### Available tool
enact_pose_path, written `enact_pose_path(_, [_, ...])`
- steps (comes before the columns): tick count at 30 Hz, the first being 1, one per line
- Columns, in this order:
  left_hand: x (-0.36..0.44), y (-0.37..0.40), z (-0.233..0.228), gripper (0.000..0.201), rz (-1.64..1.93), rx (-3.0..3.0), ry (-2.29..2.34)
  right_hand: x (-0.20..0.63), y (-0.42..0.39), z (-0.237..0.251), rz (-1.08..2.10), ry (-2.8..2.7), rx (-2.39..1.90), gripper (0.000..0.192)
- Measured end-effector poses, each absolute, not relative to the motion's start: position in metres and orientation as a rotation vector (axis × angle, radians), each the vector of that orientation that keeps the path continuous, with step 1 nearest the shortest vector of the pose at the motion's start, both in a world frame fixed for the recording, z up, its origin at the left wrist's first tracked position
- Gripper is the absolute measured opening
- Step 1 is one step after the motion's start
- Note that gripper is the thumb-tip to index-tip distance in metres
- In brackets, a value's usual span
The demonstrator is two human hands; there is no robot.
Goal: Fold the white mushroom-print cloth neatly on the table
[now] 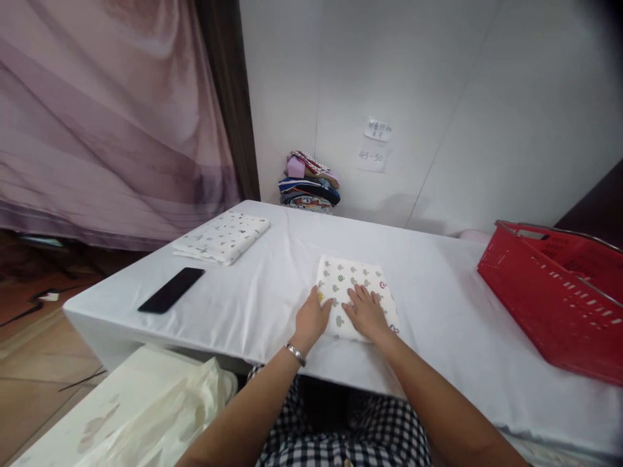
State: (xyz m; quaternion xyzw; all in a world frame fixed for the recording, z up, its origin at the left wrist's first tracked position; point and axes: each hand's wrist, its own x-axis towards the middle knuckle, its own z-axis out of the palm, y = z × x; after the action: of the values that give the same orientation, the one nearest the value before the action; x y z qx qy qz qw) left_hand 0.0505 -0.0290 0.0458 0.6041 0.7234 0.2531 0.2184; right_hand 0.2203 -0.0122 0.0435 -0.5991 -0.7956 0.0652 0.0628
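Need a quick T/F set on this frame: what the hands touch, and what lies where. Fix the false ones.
1. The right hand rests on the white cloth with grey mushroom-shaped prints. True.
2. The red perforated plastic basket stands to the left of both hands. False: it stands to their right.
3. The flat black rectangular object lies nearer the person than the folded white cloth with small dark prints. True.
4. The silver-coloured bracelet is on the right wrist. False: it is on the left wrist.
5. The lower white paper on the wall reads "45-50". True.
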Motion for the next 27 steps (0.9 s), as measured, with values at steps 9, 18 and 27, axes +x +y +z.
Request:
enact_pose_path(9, [0.048,-0.027,0.045,0.05,0.56,1.676,2.081,0.221,-0.012,0.046,0.179,-2.399,-1.797,0.056])
enact_pose_path(18, [0.049,-0.029,0.041,0.045,0.662,1.659,2.127,0.195,-0.02,0.048,0.216,-2.454,-1.656,0.053])
enact_pose_path(27, [0.051,-0.027,0.049,0.045,0.57,1.625,2.15,0.186,-0.024,0.047,0.291,-2.484,-1.597,0.05])
